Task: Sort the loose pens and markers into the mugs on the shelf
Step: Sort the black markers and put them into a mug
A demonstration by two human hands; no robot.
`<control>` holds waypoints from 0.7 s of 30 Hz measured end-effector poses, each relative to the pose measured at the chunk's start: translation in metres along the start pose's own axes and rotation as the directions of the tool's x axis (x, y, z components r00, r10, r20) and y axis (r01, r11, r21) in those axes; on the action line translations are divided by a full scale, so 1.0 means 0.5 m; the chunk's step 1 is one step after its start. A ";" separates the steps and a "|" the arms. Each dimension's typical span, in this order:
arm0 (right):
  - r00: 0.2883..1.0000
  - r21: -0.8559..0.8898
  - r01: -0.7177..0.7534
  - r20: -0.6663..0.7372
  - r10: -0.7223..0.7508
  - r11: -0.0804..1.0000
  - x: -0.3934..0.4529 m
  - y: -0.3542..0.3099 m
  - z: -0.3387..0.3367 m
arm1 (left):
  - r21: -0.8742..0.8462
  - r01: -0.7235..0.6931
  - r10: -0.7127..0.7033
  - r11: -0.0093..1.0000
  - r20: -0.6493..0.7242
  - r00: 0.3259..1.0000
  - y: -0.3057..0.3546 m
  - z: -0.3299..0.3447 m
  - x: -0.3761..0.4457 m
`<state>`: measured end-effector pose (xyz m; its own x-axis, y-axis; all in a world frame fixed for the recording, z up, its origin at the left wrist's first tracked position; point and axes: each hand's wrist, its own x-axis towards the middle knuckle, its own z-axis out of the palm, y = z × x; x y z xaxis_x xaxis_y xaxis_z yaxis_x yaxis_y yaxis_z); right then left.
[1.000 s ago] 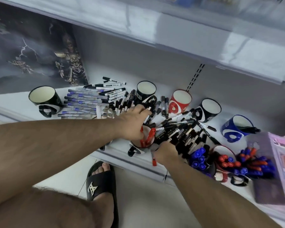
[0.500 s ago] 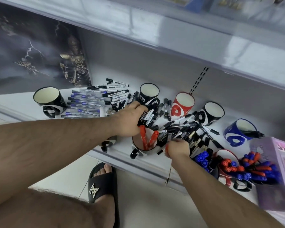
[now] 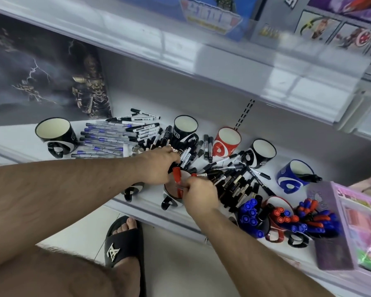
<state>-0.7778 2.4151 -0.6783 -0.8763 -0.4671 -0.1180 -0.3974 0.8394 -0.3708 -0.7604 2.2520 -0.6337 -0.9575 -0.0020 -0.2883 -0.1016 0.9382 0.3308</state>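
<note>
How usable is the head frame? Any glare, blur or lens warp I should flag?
Head view: broad glare washes the upper shelf edge; the boxes above it are smeared by motion blur; wide-angle warp bows the shelf lines toward the corners. The centre is sharper: the left hand, right hand and red marker read clearly, with only soft shadows under the mugs.

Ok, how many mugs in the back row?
5, left to right: left black mug, centre black mug, red mug, right black mug, blue mug. None seem hidden.
</note>
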 end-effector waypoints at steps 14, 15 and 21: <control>0.675 0.631 -0.658 0.252 0.693 0.411 0.152 0.158 -0.075 | -0.065 -0.006 0.009 0.998 0.053 0.999 0.045 -0.005 0.065; 0.634 0.603 -0.710 0.324 0.702 0.363 0.179 0.183 -0.067 | -0.074 -0.002 0.006 0.997 0.063 0.998 0.052 -0.005 0.069; 0.543 0.236 -0.835 0.498 0.676 0.497 0.267 0.263 -0.024 | -0.224 0.011 -0.009 0.974 0.011 1.000 0.064 -0.023 0.092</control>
<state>-0.9504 2.4663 -0.7316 -0.6087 0.1752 -0.7738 0.5988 0.7413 -0.3032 -0.8108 2.2777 -0.6261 -0.9534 -0.0067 -0.3015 -0.1705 0.8367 0.5205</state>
